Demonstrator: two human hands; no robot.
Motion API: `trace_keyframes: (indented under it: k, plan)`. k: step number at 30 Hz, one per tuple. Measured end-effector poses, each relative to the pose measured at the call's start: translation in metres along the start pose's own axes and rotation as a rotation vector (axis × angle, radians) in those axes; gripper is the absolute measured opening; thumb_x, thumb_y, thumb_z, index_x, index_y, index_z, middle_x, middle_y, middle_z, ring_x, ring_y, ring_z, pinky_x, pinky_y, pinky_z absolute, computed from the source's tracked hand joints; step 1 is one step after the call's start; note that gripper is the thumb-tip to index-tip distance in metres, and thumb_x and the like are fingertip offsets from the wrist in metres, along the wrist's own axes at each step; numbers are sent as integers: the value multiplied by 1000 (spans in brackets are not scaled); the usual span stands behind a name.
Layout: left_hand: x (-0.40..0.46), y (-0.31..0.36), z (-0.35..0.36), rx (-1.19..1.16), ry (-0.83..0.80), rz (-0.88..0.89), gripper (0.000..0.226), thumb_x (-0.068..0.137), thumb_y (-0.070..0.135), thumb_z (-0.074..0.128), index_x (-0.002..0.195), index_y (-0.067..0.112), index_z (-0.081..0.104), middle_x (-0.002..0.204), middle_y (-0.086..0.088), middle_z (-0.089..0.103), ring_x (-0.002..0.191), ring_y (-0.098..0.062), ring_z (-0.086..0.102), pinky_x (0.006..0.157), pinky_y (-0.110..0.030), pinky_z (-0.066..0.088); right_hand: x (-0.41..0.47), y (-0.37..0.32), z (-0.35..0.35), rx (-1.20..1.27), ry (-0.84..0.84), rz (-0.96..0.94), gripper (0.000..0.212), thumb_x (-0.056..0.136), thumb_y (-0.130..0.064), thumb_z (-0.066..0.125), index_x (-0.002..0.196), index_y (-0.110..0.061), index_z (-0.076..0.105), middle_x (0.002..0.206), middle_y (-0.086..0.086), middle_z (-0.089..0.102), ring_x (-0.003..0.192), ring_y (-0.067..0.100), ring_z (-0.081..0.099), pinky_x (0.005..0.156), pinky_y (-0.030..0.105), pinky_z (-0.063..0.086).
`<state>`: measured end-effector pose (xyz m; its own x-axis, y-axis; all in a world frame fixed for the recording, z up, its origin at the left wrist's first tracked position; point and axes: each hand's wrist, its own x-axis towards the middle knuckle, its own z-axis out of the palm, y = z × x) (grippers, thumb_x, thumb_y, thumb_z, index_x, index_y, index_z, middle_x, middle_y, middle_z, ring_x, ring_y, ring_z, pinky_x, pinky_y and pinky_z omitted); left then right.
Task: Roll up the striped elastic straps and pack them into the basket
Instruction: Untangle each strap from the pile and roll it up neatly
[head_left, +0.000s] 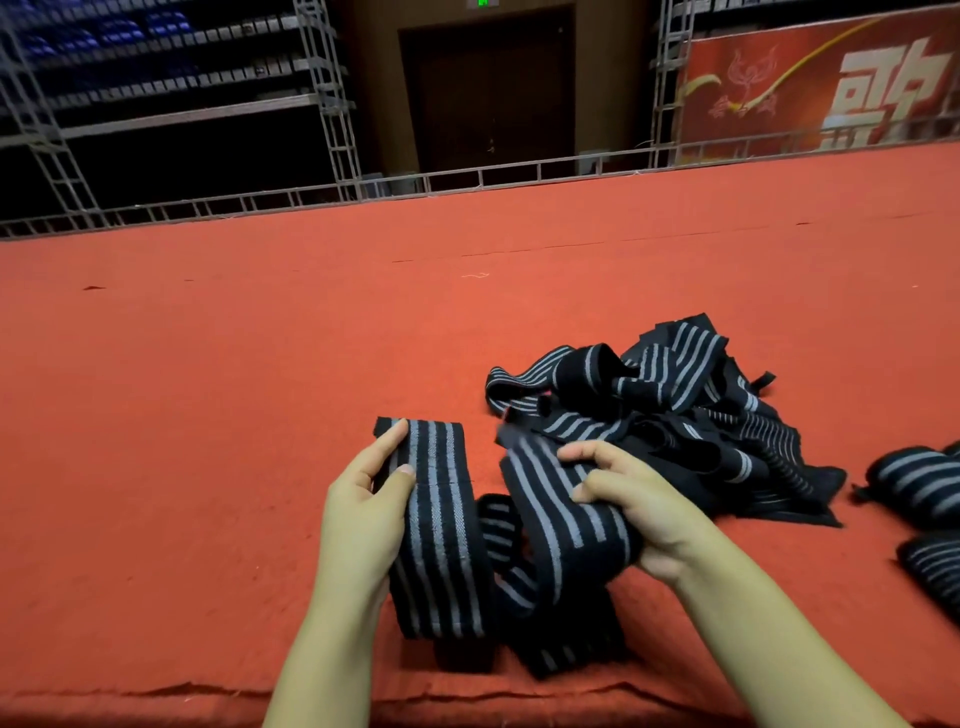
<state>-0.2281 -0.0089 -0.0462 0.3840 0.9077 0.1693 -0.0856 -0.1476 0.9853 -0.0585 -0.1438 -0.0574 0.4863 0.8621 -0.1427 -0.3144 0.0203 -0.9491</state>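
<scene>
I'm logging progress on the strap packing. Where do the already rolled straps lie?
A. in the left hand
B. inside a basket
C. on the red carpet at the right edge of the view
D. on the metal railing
C: two rolled straps lie on the red carpet at the right edge, beside the loose pile; no basket is in view.

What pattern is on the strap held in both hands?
Black with grey lengthwise stripes, on the strap, clearest in the head view.

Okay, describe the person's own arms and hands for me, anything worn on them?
Nothing worn shows. The left hand and right hand are bare: no gloves, rings, watch or bracelets visible. Both forearms are bare to the frame's bottom edge, with no sleeve in view. Fingernails look short and unpainted.
</scene>
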Motion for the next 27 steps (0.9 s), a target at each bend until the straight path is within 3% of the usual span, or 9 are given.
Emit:
trace_keyframes:
  k: [4, 7, 11, 14, 16, 21, 24, 27]
  plan:
    - [-2, 3, 6, -41, -42, 20, 38, 95, 4, 56, 120, 32, 64, 113, 20, 65, 98, 12, 62, 83, -13, 49, -9, -21, 19, -5, -129, -171, 48, 60, -1, 55, 105, -17, 61, 88, 1, 70, 72, 14, 65, 59, 24, 52]
    - [-4, 8, 9, -80, -62, 64, 27, 95, 14, 60, 118, 25, 69, 117, 14, 69, 110, 6, 61, 95, -21, 47, -13, -31, 30, -1, -178, -276, 51, 66, 0, 58, 114, -20, 62, 104, 3, 71, 89, 18, 67, 73, 28, 55]
    - [-4, 19, 12, -222, -31, 106, 22, 92, 4, 61, 102, 20, 73, 105, 5, 75, 101, -5, 68, 84, -21, 54, -18, -42, 43, 87, -185, -340, 36, 73, -2, 73, 106, -18, 69, 100, 8, 73, 84, 20, 70, 71, 29, 57]
    - [-4, 24, 14, -266, -25, 136, 33, 88, -11, 59, 99, 18, 70, 91, 7, 76, 82, -2, 70, 70, -15, 54, -20, -39, 49, 86, -108, -399, 21, 73, -15, 67, 92, -18, 73, 92, 6, 74, 80, 16, 70, 68, 25, 56]
    - [-6, 26, 17, -293, -63, 145, 43, 86, -19, 55, 105, 18, 65, 86, 8, 76, 79, -5, 69, 71, -18, 56, -19, -34, 53, 119, -51, -420, 20, 75, -12, 65, 93, -17, 72, 92, 8, 74, 82, 17, 70, 71, 27, 56]
    - [-18, 25, 27, -378, -165, 226, 45, 82, -25, 55, 105, 13, 61, 103, 5, 72, 93, -11, 68, 78, -24, 55, -17, -21, 57, 180, 44, -436, 40, 83, 3, 61, 118, -16, 59, 113, 11, 69, 102, 25, 68, 81, 32, 57]
    - [-20, 21, 28, -433, -219, 215, 41, 77, -22, 62, 104, 9, 62, 99, 2, 73, 92, -10, 68, 76, -22, 55, -18, -17, 54, 212, 24, -380, 35, 86, 6, 58, 116, -13, 58, 102, 13, 72, 90, 25, 71, 72, 32, 58]
    - [-18, 19, 24, -490, -228, 158, 33, 70, -2, 58, 100, 9, 65, 95, 0, 72, 91, -13, 67, 76, -23, 55, -19, -12, 49, 180, -13, -346, 36, 80, 8, 66, 112, -7, 59, 97, 13, 72, 84, 25, 70, 70, 32, 58]
